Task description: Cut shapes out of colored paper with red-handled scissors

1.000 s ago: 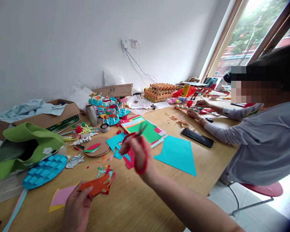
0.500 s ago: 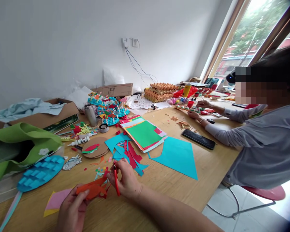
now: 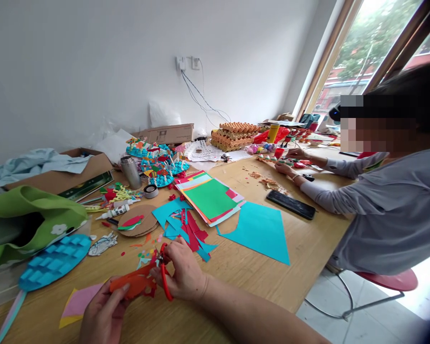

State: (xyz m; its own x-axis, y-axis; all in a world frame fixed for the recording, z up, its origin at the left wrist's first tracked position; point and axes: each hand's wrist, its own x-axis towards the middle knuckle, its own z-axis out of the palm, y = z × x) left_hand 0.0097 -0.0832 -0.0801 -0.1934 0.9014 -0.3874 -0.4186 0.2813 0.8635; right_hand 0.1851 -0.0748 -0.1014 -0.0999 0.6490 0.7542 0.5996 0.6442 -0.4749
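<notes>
Above the wooden table [image 3: 251,291], my left hand [image 3: 105,308] pinches the orange paper [image 3: 134,283] at 1 end, probably leaving the other free for the scissors [image 3: 167,284], which my right hand [image 3: 186,272] grips; I can't tell whether the blades touch the paper. Scraps [image 3: 197,234] lie just beyond, perhaps to leave working room. Farther right rest 1 blue sheet [image 3: 261,231] and 1 phone [image 3: 290,204]; 1 co-worker [image 3: 383,215] sits near the window [image 3: 358,52].

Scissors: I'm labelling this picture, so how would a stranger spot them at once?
At the near side of the wooden table, the person's left hand holds orange paper. Just right of that, the right hand holds the scissors. Their red loop handles set them apart from the flat red paper scraps beyond.
</notes>
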